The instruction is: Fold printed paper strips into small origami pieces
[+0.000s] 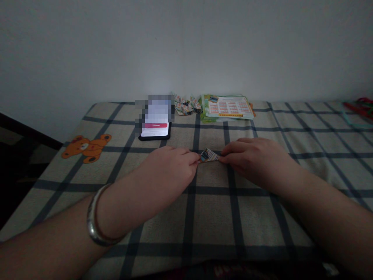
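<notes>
A small folded piece of printed paper (208, 155) with a raised triangular peak is held low over the checked tablecloth, between both hands. My left hand (175, 165) pinches its left end with thumb and fingers. At the paper's right end, the fingertips of my right hand (255, 157) are pressed together on it. Whether the paper touches the cloth I cannot tell. A silver bangle (92, 221) circles my left wrist.
At the back by the wall, a lit phone (155, 116) lies beside several folded printed papers (187, 105) and a stack of printed cards (229, 107). An orange bear cut-out (86, 147) lies on the tablecloth (163, 233) at left. Blurred red and green items (361, 109) sit far right.
</notes>
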Demonstrator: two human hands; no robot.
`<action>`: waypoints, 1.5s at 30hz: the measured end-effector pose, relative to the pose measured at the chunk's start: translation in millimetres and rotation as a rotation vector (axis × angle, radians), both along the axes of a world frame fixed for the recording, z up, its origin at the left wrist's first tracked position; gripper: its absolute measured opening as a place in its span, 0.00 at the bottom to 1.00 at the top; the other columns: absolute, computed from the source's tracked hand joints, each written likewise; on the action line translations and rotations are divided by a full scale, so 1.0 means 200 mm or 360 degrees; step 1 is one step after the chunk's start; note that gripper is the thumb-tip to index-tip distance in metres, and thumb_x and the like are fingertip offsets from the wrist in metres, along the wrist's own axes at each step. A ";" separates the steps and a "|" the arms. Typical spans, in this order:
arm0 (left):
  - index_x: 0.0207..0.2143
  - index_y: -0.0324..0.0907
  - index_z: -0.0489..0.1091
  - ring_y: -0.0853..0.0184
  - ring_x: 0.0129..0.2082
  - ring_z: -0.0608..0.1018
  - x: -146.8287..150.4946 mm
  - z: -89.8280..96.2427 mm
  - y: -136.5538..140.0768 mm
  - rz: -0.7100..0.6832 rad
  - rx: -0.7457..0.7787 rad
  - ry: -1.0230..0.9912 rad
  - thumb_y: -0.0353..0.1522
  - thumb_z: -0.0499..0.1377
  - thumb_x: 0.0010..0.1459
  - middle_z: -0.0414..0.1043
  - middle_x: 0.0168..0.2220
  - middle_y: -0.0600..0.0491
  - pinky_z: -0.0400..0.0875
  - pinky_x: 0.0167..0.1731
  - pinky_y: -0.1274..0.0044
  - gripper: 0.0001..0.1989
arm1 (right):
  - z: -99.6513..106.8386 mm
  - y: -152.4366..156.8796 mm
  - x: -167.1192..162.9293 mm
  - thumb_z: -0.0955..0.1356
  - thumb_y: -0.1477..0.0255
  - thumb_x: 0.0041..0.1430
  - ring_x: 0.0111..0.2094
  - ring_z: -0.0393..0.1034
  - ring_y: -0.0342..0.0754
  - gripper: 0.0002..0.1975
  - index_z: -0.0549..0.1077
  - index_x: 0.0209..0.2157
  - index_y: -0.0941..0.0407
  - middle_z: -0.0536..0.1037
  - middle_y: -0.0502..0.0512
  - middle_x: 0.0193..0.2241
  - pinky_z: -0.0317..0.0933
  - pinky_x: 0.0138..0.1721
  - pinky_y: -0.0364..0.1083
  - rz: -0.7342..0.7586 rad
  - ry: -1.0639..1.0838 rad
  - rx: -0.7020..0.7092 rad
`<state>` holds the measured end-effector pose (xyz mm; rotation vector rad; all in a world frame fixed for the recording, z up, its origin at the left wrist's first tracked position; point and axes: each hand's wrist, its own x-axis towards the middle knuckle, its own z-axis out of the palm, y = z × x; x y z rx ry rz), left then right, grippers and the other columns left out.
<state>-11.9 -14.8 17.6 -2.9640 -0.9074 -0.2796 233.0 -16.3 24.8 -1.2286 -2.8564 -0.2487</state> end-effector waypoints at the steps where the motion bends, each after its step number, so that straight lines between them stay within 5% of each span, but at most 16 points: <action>1: 0.46 0.35 0.73 0.58 0.46 0.78 0.00 0.00 0.00 -0.0005 0.0006 0.0046 0.22 0.50 0.62 0.77 0.46 0.44 0.74 0.45 0.65 0.15 | 0.00 0.00 0.00 0.67 0.77 0.59 0.37 0.75 0.50 0.12 0.79 0.41 0.50 0.81 0.54 0.40 0.64 0.33 0.47 0.0004 0.0001 0.0001; 16: 0.53 0.41 0.70 0.62 0.48 0.77 -0.02 -0.01 0.02 0.0011 -0.0071 0.0132 0.26 0.55 0.63 0.74 0.51 0.49 0.72 0.48 0.68 0.16 | -0.02 0.02 0.05 0.67 0.76 0.60 0.37 0.74 0.47 0.13 0.80 0.42 0.48 0.79 0.53 0.43 0.64 0.35 0.46 0.0055 0.0133 -0.0132; 28: 0.43 0.36 0.74 0.58 0.45 0.76 0.01 0.00 0.02 -0.0089 0.0189 0.0166 0.28 0.54 0.62 0.76 0.46 0.45 0.74 0.42 0.67 0.11 | -0.03 0.02 -0.02 0.65 0.67 0.63 0.37 0.71 0.49 0.10 0.78 0.33 0.54 0.78 0.53 0.35 0.62 0.36 0.47 -0.0200 0.0340 -0.0201; 39: 0.36 0.38 0.72 0.59 0.41 0.74 0.05 -0.06 0.05 0.0104 0.0109 -0.0041 0.30 0.55 0.61 0.74 0.38 0.49 0.72 0.43 0.67 0.07 | -0.09 0.01 -0.09 0.64 0.66 0.64 0.41 0.71 0.52 0.12 0.77 0.41 0.55 0.77 0.56 0.40 0.62 0.37 0.49 -0.0149 0.0357 0.0004; 45: 0.41 0.38 0.70 0.60 0.43 0.73 0.06 -0.07 0.05 0.0134 0.0029 -0.0149 0.29 0.56 0.60 0.74 0.40 0.49 0.70 0.45 0.68 0.07 | -0.09 0.01 -0.11 0.64 0.67 0.65 0.39 0.71 0.51 0.12 0.79 0.40 0.55 0.78 0.56 0.38 0.60 0.35 0.48 -0.0104 0.0265 0.0037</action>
